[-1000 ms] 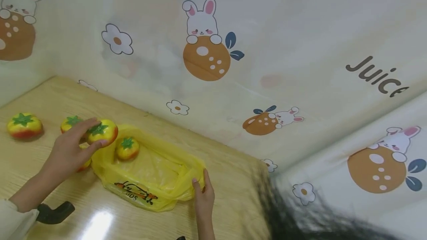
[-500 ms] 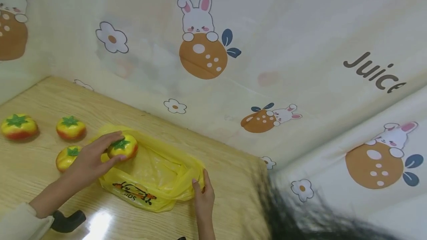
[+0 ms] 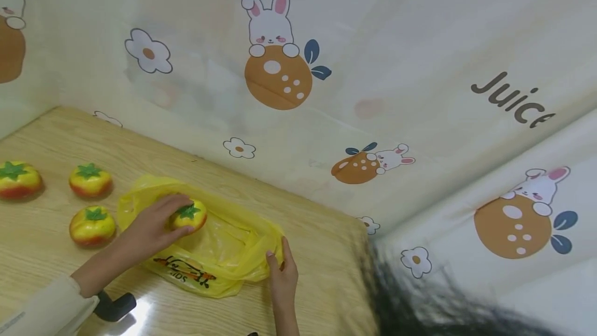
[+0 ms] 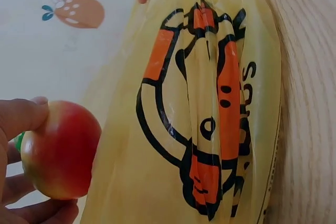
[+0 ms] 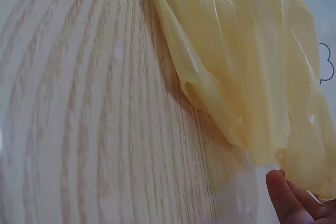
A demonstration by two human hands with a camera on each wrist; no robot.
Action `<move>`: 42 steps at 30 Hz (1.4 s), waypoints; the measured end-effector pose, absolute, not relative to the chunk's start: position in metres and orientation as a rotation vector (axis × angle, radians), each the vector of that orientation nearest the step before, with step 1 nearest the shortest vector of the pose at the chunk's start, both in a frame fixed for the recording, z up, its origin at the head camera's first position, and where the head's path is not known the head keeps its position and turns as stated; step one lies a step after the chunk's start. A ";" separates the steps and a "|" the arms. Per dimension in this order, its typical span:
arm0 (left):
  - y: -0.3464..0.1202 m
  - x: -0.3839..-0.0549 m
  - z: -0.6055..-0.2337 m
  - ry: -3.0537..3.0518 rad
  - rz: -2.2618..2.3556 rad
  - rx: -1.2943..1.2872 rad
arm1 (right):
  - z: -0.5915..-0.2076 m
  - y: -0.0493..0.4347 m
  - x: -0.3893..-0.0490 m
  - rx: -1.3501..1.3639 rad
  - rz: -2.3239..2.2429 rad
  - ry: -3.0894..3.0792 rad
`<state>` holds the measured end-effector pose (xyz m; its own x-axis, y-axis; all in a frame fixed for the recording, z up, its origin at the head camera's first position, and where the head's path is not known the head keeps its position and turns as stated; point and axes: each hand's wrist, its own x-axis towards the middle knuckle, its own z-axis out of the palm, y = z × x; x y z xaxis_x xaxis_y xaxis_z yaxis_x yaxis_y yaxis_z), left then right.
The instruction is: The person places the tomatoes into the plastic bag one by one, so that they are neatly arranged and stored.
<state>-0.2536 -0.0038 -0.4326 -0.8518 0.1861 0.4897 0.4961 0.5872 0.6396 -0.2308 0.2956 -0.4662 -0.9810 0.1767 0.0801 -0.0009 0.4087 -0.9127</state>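
Observation:
My left hand [image 3: 154, 224] grips a tomato-like toy fruit [image 3: 197, 217], yellow and red with a green star-shaped top, over the mouth of a yellow plastic bag [image 3: 186, 276]. In the left wrist view, the thumb and fingers clasp this fruit [image 4: 65, 150] beside the bag's printed side [image 4: 121, 182]. At the bag's right end, my right hand [image 3: 283, 279] pinches the rim between thumb and fingers, spreading the mouth wide. The right wrist view shows its fingertips [image 5: 286, 198] against the thin plastic [image 5: 247, 77]. My left hand hides part of the bag's inside.
Three similar toy fruits, at the far left [image 3: 19, 180], behind [image 3: 90, 180] and in front [image 3: 92, 226], stand left of the bag on the wooden table [image 3: 322, 268]. A rabbit-print cloth [image 3: 200, 92] rises along the back and right. Dark hair blurs the lower right.
My left hand has carried the toy fruit rightward from the bag's left edge to over its mouth. A fruit visible inside the bag earlier is now out of sight. My right hand stays put.

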 end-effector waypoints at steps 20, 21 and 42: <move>0.023 -0.291 -0.440 -2.630 -0.866 -0.637 | -0.470 0.295 -0.225 -0.268 1.607 -2.511; 0.024 -0.292 -0.441 -2.635 -0.844 -0.637 | -0.470 0.295 -0.225 -0.274 1.606 -2.514; 0.023 -0.305 -0.458 -2.607 -0.767 -0.562 | -0.474 0.294 -0.223 -0.287 1.586 -2.556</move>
<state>-0.3055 0.0226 -0.4583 -0.8544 0.2687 0.4446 0.4667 0.7731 0.4295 -0.2225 0.2940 -0.4739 -0.9748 0.2231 0.0020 0.0973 0.4331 -0.8961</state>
